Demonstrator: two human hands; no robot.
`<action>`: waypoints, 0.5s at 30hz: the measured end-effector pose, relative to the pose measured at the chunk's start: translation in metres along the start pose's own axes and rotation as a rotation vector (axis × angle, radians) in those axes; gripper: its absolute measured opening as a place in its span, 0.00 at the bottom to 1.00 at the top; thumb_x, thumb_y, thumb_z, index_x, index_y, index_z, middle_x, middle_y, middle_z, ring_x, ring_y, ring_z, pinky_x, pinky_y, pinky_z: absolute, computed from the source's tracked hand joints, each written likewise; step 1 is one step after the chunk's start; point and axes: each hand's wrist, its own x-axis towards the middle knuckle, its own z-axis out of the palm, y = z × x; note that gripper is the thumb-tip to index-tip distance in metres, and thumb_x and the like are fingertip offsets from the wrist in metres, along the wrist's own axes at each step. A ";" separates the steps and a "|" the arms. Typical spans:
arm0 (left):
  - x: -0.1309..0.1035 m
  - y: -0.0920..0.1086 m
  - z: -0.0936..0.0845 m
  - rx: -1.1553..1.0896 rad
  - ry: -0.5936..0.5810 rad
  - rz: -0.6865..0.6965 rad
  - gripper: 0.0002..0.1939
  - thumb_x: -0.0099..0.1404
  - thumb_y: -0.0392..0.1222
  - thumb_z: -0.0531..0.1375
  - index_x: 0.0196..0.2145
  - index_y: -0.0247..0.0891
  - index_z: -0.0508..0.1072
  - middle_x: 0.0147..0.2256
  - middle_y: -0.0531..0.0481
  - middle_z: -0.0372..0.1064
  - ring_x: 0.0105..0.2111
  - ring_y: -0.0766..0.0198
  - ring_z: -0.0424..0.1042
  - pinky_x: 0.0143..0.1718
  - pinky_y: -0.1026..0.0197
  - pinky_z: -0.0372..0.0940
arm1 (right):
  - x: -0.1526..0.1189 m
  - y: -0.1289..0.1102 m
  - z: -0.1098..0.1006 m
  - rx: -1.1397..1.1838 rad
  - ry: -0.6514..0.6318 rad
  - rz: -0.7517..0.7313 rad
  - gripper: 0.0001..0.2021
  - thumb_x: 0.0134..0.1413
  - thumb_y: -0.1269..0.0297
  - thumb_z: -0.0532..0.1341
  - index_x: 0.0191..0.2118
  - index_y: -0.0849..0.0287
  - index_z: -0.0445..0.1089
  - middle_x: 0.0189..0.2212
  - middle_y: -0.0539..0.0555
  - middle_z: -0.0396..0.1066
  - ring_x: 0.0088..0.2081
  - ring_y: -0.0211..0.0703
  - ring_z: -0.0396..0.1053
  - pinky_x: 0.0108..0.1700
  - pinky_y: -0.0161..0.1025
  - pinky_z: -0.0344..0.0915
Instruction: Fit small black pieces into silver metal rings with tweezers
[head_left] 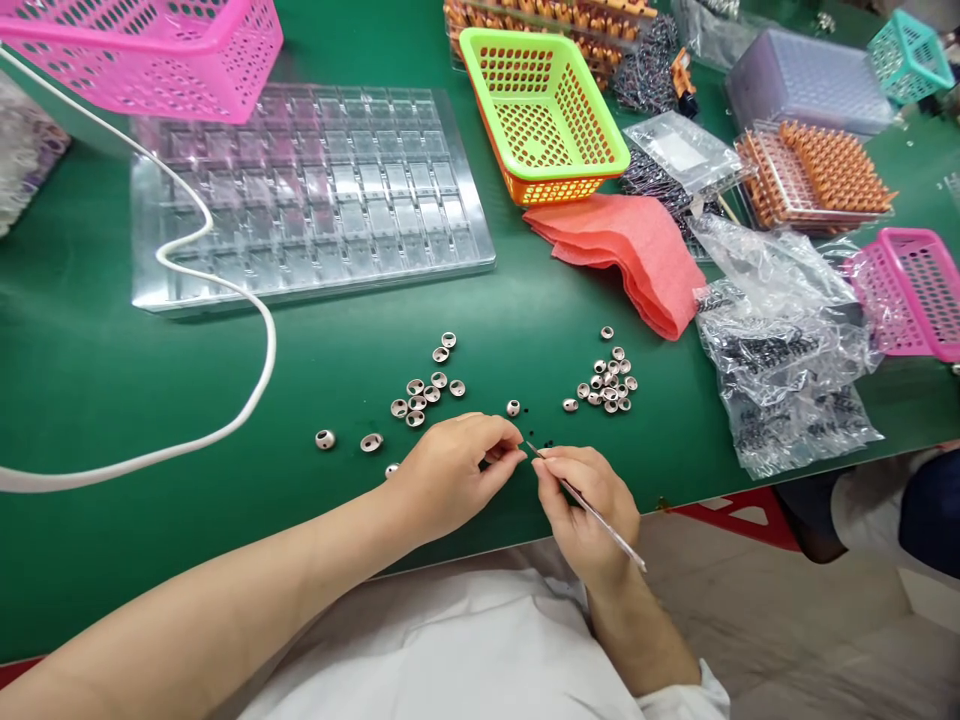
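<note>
My left hand point(457, 470) is closed in a pinch above the table's near edge, and whatever lies between the fingertips is too hidden to name. Slim metal tweezers point(600, 518) are gripped in my right hand point(589, 505), their pointed tip close to the left fingertips. Tiny black pieces point(548, 443) lie on the table just beyond the tip. One small silvery ring-like shell with holes point(513, 408) sits ahead of my hands. Similar shells form a loose group point(417, 403) on the left and a tighter cluster point(610, 393) on the right.
A clear compartment tray point(315, 285) lies behind, partly under a pink basket point(225, 60). A white cable point(274, 350) curves across the left. Stacked green and orange baskets point(540, 170), red cloth point(630, 240) and plastic bags point(787, 370) stand to the right. Another person's leg point(930, 510) shows far right.
</note>
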 end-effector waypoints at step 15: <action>0.003 -0.004 -0.005 0.073 -0.031 0.130 0.15 0.73 0.28 0.54 0.53 0.33 0.74 0.40 0.44 0.82 0.39 0.59 0.81 0.42 0.59 0.77 | -0.002 0.013 -0.007 0.110 0.121 0.210 0.09 0.60 0.73 0.66 0.43 0.52 0.72 0.36 0.52 0.79 0.37 0.43 0.80 0.38 0.41 0.79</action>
